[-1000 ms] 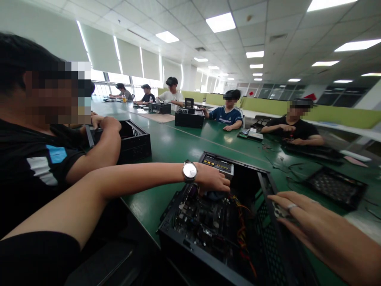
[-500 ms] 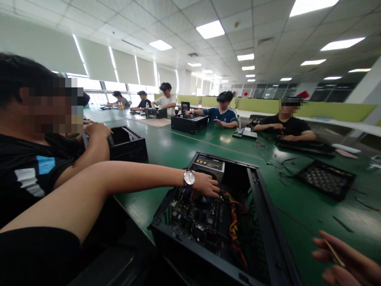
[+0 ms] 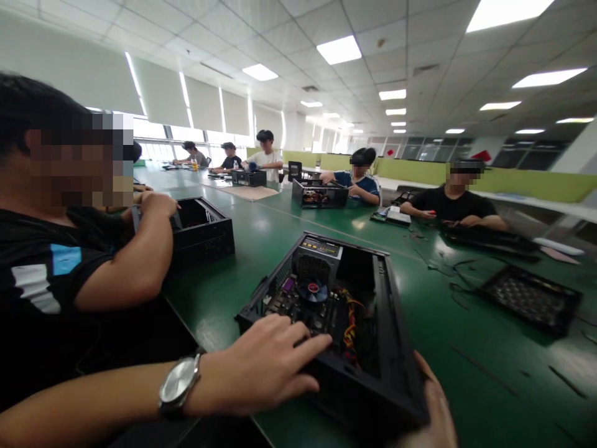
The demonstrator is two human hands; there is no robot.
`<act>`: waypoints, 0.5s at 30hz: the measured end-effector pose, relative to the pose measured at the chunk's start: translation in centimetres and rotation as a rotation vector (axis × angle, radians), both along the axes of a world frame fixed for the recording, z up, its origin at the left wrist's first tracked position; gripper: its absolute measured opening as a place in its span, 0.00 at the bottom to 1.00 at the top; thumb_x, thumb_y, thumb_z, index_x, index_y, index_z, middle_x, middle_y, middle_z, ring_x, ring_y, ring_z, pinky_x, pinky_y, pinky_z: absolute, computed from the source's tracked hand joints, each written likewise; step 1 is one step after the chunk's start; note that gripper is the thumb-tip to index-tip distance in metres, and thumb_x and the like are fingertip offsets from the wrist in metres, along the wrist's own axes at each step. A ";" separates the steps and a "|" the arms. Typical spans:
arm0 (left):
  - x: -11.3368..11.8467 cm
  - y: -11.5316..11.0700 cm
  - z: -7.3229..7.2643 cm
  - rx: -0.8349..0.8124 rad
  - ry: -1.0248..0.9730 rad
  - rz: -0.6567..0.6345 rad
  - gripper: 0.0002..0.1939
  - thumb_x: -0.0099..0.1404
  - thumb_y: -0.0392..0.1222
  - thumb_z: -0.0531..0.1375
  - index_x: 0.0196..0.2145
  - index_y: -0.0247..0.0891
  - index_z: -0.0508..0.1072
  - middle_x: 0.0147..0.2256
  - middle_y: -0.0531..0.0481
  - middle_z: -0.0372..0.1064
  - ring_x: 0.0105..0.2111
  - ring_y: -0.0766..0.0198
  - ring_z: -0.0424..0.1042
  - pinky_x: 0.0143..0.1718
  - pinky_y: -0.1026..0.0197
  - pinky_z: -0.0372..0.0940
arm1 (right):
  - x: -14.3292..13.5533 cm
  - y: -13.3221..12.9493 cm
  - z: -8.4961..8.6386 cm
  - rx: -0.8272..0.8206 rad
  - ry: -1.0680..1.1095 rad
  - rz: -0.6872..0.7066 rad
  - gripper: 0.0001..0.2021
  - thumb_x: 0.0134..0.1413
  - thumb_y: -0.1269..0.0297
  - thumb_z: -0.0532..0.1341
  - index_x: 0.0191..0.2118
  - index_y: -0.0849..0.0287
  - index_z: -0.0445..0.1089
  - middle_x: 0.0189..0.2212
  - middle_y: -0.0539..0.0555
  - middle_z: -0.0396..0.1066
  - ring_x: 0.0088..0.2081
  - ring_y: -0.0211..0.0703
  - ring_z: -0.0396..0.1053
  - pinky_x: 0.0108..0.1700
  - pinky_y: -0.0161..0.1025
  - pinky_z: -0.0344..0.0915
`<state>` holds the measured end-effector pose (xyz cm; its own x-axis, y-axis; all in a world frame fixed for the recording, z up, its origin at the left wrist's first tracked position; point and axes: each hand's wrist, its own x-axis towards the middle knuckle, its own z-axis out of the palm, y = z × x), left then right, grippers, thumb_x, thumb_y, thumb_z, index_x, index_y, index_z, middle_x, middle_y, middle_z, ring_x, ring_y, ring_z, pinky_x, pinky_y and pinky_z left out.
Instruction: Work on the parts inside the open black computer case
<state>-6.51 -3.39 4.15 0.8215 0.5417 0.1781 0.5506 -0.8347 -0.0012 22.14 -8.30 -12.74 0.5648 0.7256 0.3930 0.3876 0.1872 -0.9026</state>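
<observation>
An open black computer case (image 3: 394,323) lies tilted slightly away from me on the table, its inside showing. Within it are a round cooling fan (image 3: 313,290), a power supply (image 3: 321,250) and a bundle of red and yellow cables (image 3: 349,326). My left hand (image 3: 275,361), below a silver wristwatch (image 3: 180,382), is over the case's near edge with fingers stretched out, holding nothing visible. My right hand (image 3: 438,404) is partly hidden and wraps the near right corner of the case. The thin brass-coloured tool is not visible.
Beside me on the left, a co-worker (image 3: 60,236) reaches into another black case (image 3: 205,230). Several people work across the green table (image 3: 261,236). At the right lie a black perforated panel (image 3: 532,298), loose dark strips (image 3: 485,370) and cables (image 3: 461,280).
My left hand has come out of the case towards me. My right hand has moved left onto the case's corner; the brass-coloured tool it held is out of sight. The case has turned slightly.
</observation>
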 end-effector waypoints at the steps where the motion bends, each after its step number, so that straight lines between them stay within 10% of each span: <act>1: -0.6 2.4 -1.0 0.032 -0.025 0.061 0.26 0.74 0.57 0.50 0.65 0.45 0.61 0.46 0.44 0.73 0.42 0.54 0.73 0.45 0.54 0.66 | -2.0 3.1 0.8 0.044 0.077 -0.008 0.30 0.68 0.48 0.43 0.67 0.59 0.56 0.60 0.64 0.65 0.57 0.64 0.68 0.50 0.56 0.72; 8: -4.8 17.0 -2.9 0.185 -0.298 0.394 0.18 0.75 0.46 0.52 0.57 0.39 0.71 0.51 0.43 0.71 0.53 0.55 0.67 0.59 0.49 0.59 | -12.3 22.8 6.2 -0.024 -0.139 0.005 0.34 0.67 0.57 0.29 0.61 0.75 0.58 0.46 0.74 0.68 0.49 0.61 0.69 0.48 0.56 0.68; 11: -3.8 16.4 -4.0 0.232 -0.551 0.390 0.19 0.74 0.43 0.53 0.60 0.38 0.67 0.59 0.41 0.64 0.61 0.53 0.60 0.63 0.46 0.56 | -12.1 23.6 7.1 0.013 -0.365 0.072 0.29 0.69 0.59 0.33 0.60 0.72 0.60 0.51 0.74 0.64 0.55 0.61 0.63 0.55 0.59 0.61; 15: 0.3 13.3 -5.6 0.067 -0.761 0.152 0.20 0.74 0.43 0.53 0.61 0.41 0.65 0.59 0.42 0.63 0.61 0.56 0.60 0.65 0.49 0.57 | -8.8 18.2 7.2 0.086 -0.754 0.266 0.21 0.72 0.61 0.44 0.60 0.63 0.63 0.53 0.67 0.64 0.55 0.56 0.60 0.58 0.54 0.58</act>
<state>-6.20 9.92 -1.42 0.3780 0.6067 0.6994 0.5283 -0.7617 0.3752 13.35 9.94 -5.49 -0.0625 0.7484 0.6603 0.8200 0.4157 -0.3934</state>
